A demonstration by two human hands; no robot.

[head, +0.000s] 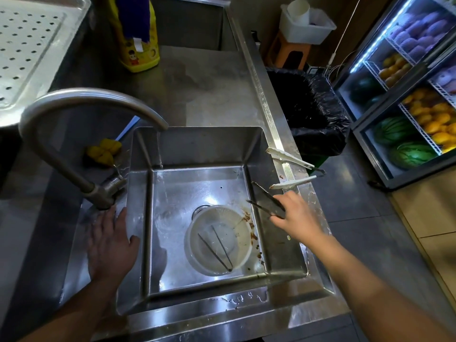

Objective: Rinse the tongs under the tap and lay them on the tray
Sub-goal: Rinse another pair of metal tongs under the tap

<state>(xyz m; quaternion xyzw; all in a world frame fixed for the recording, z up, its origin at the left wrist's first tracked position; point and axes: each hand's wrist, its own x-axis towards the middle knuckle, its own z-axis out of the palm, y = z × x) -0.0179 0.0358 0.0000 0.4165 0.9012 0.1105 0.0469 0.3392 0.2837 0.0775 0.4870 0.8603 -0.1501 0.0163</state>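
My right hand (298,215) grips the dark metal tongs (266,195) at their hinged end, fingers curled round both arms, so the two thin tips stick out past my fingertips over the right wall of the sink (197,146). My left hand (108,243) lies flat on the wet counter, fingers straight and holding nothing, with the base of the tap (93,95) just beyond its fingertips.

I judge these tongs to be light, stiff and springy; once wet, the smooth metal will likely be slick, so I would keep my hold near the hinge, where both arms meet, and leave the tips free for rinsing. No water appears to be running from the spout, which opens well to the left of my right fingers.

A white pair of tongs (288,157) rests on the rim just past my right fingertips. Another dark pair (217,248) sits in the white strainer (219,239) on the sink floor, between my two hands. The perforated tray (29,45) is far beyond my left fingers.
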